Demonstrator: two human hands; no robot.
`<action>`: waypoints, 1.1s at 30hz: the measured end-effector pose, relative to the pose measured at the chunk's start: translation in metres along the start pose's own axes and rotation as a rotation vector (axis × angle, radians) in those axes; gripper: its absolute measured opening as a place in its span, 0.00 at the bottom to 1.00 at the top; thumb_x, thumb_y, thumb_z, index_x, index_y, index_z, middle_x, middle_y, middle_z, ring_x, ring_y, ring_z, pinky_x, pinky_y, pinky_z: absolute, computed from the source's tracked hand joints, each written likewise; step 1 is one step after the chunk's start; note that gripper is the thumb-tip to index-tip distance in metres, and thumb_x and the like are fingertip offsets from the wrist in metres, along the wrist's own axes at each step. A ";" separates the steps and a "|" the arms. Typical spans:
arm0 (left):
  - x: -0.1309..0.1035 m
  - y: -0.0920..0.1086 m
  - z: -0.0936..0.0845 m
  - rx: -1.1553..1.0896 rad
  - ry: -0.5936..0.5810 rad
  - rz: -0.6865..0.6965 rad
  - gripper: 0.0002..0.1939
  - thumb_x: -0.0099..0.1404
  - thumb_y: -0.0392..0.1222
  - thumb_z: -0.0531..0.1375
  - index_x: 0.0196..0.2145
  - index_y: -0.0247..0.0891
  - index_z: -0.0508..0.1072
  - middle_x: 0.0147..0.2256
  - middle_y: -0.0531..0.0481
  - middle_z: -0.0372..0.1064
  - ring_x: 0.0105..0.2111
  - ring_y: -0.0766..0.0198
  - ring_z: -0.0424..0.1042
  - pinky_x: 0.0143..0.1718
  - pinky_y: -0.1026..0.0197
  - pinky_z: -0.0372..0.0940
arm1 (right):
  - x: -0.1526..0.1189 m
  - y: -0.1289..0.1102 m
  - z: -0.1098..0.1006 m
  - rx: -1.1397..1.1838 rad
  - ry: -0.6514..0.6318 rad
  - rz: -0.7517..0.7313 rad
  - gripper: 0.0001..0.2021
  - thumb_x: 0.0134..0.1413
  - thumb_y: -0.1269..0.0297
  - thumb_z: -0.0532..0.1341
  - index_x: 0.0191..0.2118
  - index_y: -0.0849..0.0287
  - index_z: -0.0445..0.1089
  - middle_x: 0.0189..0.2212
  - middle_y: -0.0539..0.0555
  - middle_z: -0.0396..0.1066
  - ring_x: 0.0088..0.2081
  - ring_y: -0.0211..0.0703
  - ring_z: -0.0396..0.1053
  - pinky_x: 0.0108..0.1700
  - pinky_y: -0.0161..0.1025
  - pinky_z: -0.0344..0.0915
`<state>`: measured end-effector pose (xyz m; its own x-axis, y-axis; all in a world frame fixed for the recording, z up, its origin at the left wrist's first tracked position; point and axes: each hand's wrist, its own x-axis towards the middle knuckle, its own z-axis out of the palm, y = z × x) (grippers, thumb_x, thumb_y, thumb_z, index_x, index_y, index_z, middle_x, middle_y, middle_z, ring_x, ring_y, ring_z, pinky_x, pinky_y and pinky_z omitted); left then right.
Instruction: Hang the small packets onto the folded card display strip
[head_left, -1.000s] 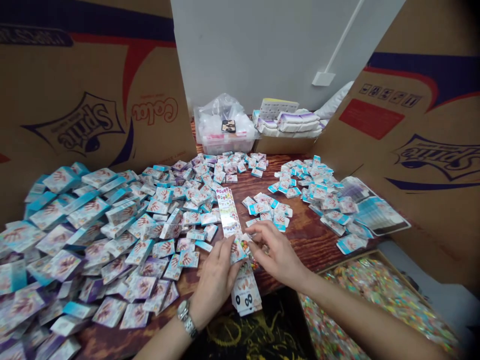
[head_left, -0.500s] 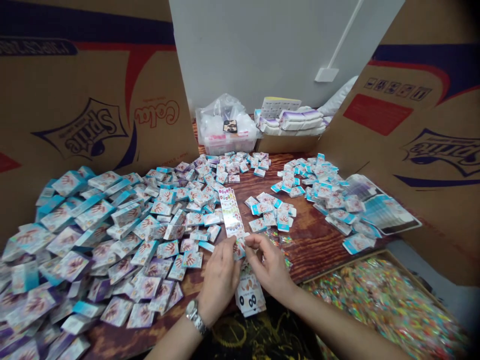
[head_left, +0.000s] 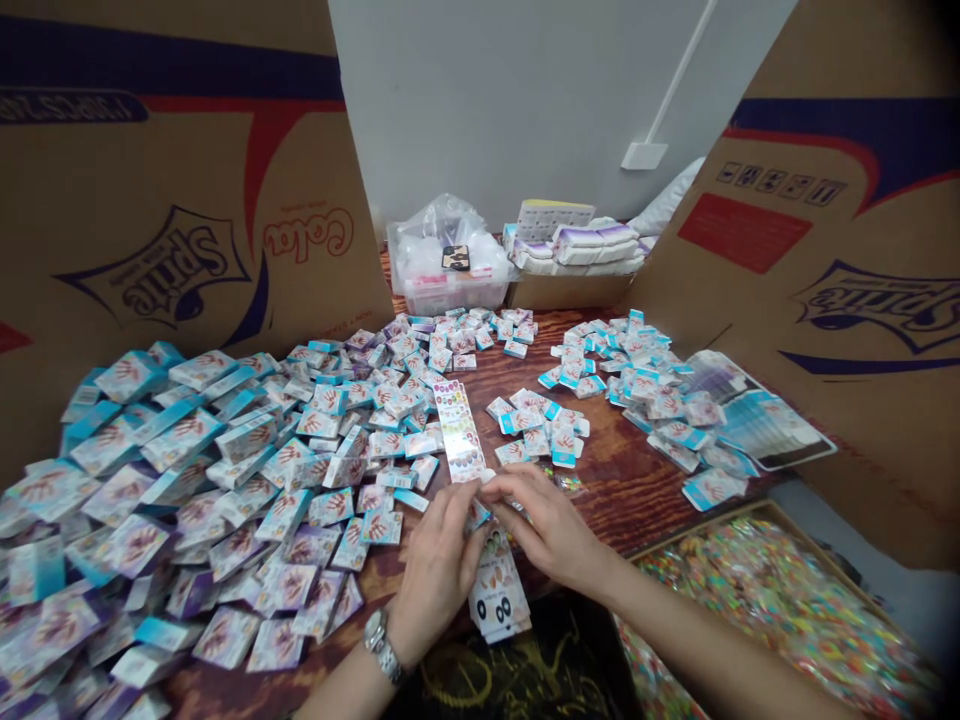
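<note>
My left hand (head_left: 441, 562) is closed on the left side of a small blue-and-white printed box (head_left: 478, 514), mostly hidden behind the fingers. From the other side my right hand (head_left: 556, 522) pinches the upper end of the same box with thumb and fingertips. Just beyond the hands lies a long strip of printed sheets (head_left: 460, 432) with rows of coloured pictures. Below them, at the table edge, rests a stack of white printed cards (head_left: 501, 597) with black ovals. A few small packets of colourful bits (head_left: 566, 482) lie beside my right hand.
A large heap of small boxes (head_left: 247, 480) covers the left. Smaller piles of boxes (head_left: 540, 425) and flat cartons (head_left: 739, 410) lie right. A carton of colourful packets (head_left: 757, 610) stands lower right. Behind are a plastic tub (head_left: 454, 285) and big cardboard walls (head_left: 180, 200).
My right fingers have moved over the top end of the small box and closed nearer to the left fingertips. The view has shifted slightly.
</note>
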<state>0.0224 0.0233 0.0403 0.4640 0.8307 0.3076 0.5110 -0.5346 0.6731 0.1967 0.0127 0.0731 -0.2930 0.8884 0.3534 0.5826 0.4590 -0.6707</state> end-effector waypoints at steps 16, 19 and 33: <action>-0.008 -0.008 0.008 0.171 0.098 0.081 0.28 0.63 0.30 0.50 0.60 0.38 0.50 0.54 0.37 0.61 0.55 0.55 0.62 0.52 0.49 0.64 | 0.001 -0.009 0.022 0.460 0.184 0.401 0.08 0.58 0.64 0.56 0.41 0.57 0.69 0.35 0.52 0.72 0.37 0.40 0.70 0.40 0.37 0.68; -0.010 -0.008 0.010 0.181 0.107 0.040 0.31 0.64 0.32 0.51 0.62 0.36 0.44 0.53 0.35 0.62 0.53 0.54 0.64 0.51 0.49 0.65 | 0.003 -0.007 0.026 0.422 0.210 0.439 0.07 0.55 0.66 0.58 0.40 0.58 0.70 0.33 0.52 0.72 0.35 0.40 0.71 0.39 0.37 0.69; -0.008 -0.006 0.017 0.330 0.079 0.013 0.35 0.67 0.33 0.47 0.65 0.34 0.31 0.51 0.33 0.60 0.50 0.53 0.63 0.49 0.50 0.64 | 0.006 -0.019 0.020 0.123 0.194 0.200 0.10 0.55 0.73 0.55 0.40 0.56 0.70 0.35 0.53 0.70 0.38 0.42 0.69 0.39 0.39 0.66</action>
<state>0.0276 0.0174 0.0223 0.4210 0.8263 0.3741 0.7180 -0.5556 0.4192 0.1687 0.0094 0.0753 -0.0243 0.9484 0.3162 0.5141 0.2831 -0.8097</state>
